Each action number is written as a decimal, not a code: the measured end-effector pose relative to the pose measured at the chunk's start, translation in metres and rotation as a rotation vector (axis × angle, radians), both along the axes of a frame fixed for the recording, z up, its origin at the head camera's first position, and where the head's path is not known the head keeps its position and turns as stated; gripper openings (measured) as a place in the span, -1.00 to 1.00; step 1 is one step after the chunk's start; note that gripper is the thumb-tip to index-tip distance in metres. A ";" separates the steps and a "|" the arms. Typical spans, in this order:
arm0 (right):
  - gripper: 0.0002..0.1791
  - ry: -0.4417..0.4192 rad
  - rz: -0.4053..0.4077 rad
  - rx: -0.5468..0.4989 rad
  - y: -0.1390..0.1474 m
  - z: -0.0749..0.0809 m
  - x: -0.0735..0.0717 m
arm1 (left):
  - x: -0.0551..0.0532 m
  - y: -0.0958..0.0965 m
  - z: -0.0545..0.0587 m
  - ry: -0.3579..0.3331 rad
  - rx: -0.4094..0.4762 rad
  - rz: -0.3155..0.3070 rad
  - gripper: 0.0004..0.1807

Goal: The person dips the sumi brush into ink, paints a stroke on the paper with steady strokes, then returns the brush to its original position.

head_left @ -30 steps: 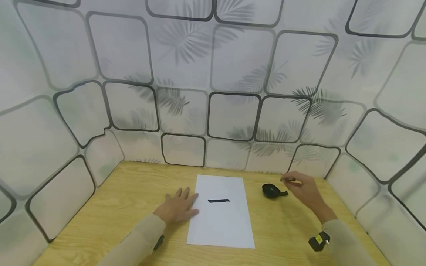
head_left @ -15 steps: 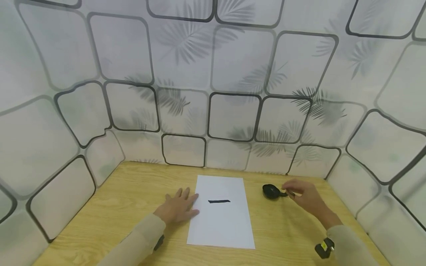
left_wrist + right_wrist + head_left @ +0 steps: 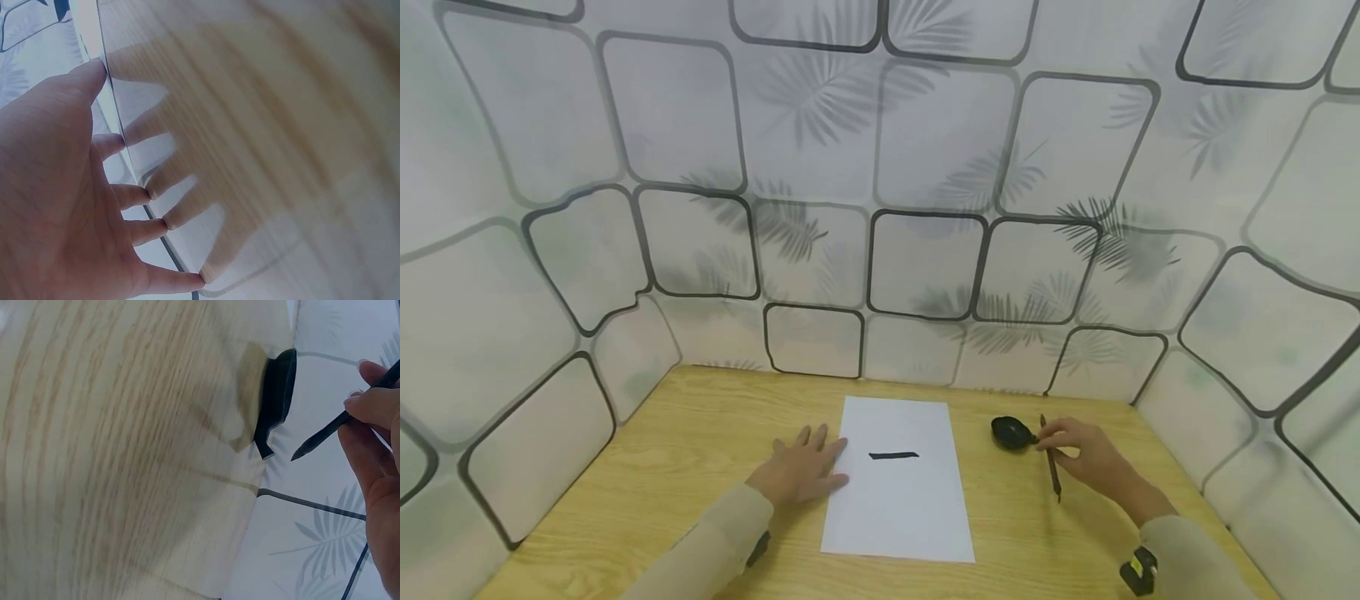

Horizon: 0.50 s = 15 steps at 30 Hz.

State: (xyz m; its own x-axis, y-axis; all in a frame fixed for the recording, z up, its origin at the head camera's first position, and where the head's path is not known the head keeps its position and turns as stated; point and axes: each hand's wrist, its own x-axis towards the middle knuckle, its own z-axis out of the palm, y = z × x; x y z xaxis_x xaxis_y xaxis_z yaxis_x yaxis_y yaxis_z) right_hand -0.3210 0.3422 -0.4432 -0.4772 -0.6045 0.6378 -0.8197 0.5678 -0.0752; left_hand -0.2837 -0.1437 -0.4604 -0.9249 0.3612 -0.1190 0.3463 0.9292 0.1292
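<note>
My left hand [image 3: 799, 468] lies with fingers spread, its thumb and fingertips at the left edge of a white sheet of paper [image 3: 898, 508]. A single short black brush stroke [image 3: 893, 455] runs across that sheet. To the right, my right hand [image 3: 1090, 458] pinches a dark ink brush [image 3: 1054, 477] between thumb and fingers. In the right wrist view the brush's pointed end [image 3: 306, 448] hangs over the table, apart from a small black dish with a short handle [image 3: 278, 387]. That handle reaches toward my right fingertips in the head view.
Everything rests on a light wood-grain table [image 3: 715, 417]. Patterned wall covering [image 3: 925, 258] with rounded squares and leaf prints rises behind it and along both sides. A small black wrist device [image 3: 1138, 571] sits at the right cuff.
The right hand has moved slightly down and right, and the brush has turned so its length now shows, lying front to back beside the dish. My left hand and the paper have stayed put.
</note>
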 end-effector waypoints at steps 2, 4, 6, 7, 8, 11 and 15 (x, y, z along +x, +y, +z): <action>-0.53 0.022 0.015 0.018 0.001 -0.002 -0.001 | 0.000 0.000 0.001 0.000 -0.002 0.001 -0.22; -0.52 0.049 0.027 0.043 0.001 -0.005 -0.003 | 0.000 0.000 0.001 -0.001 -0.007 0.004 -0.23; -0.52 0.077 0.046 0.072 0.002 -0.008 -0.005 | 0.000 0.000 0.000 -0.003 -0.010 0.008 -0.23; -0.51 0.083 0.056 0.083 0.002 -0.010 -0.005 | -0.001 0.000 -0.001 -0.001 -0.012 0.010 -0.23; -0.51 0.085 0.069 0.095 0.002 -0.012 -0.006 | -0.001 0.000 -0.001 -0.002 -0.013 0.012 -0.23; -0.53 0.065 0.098 0.115 0.003 -0.015 -0.006 | -0.001 0.001 -0.002 -0.003 -0.010 0.014 -0.23; -0.55 0.049 0.099 0.148 0.003 -0.018 -0.007 | -0.001 0.000 -0.001 -0.009 0.000 0.010 -0.24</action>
